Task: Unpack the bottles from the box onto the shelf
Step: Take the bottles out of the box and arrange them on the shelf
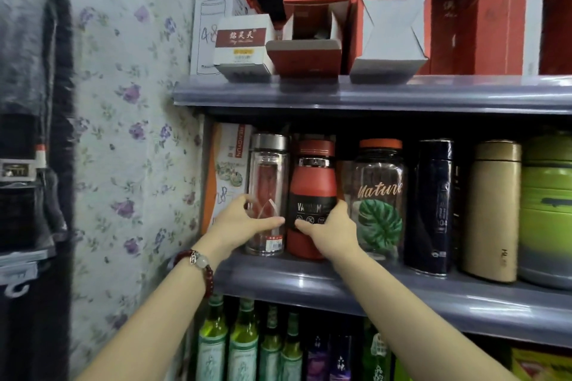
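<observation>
Left hand (244, 221): your fingers curl round the clear glass bottle (267, 195).
Right hand (329, 230): you grip the red vacuum bottle (312, 192).
Shelf (371, 294): both bottles stand upright, touching.

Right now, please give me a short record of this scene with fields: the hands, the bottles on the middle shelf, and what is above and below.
left hand: left hand grips the clear glass bottle
right hand: right hand grips the red bottle
where they stand: both upright on the middle shelf, side by side
to the right: clear jar with a leaf print, dark blue flask, gold flask, green container
upper shelf: red and white boxes
lower shelf: green glass bottles
left wrist: red bead bracelet
</observation>
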`<control>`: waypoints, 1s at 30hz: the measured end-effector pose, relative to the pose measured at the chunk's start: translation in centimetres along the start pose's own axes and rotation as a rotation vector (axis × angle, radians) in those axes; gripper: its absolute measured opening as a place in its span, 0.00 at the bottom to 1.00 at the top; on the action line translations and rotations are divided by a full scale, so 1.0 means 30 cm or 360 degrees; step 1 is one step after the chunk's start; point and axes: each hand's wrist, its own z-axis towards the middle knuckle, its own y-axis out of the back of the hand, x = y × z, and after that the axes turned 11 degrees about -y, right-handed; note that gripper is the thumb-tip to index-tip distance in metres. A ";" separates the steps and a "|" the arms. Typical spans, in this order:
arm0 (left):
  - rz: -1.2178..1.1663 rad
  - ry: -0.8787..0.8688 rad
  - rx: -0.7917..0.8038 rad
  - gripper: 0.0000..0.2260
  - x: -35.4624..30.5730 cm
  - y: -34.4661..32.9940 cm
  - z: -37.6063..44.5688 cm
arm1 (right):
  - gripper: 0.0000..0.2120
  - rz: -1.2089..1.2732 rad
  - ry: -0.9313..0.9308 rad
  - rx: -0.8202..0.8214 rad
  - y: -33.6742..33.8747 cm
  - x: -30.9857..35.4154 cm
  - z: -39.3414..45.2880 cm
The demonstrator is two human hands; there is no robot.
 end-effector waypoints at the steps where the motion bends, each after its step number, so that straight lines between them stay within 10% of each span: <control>1: -0.0005 -0.0003 0.0023 0.32 0.002 0.005 0.001 | 0.31 0.0013 0.0002 0.0008 0.006 -0.005 0.003; 8: -0.0412 0.0177 0.0439 0.27 0.021 0.092 0.032 | 0.29 0.0153 -0.0015 0.0168 0.017 -0.025 0.028; 17: 0.0166 -0.0085 -0.0097 0.43 0.028 -0.010 0.005 | 0.34 0.0121 0.0072 0.0070 0.016 -0.014 0.003; 23: -0.0521 0.0112 0.0355 0.34 0.031 0.090 0.002 | 0.33 0.0175 0.0034 0.0224 0.031 -0.026 0.034; 30: 0.0249 -0.0113 -0.0193 0.43 0.002 -0.019 -0.008 | 0.32 0.0170 0.0076 0.0237 0.024 -0.023 0.036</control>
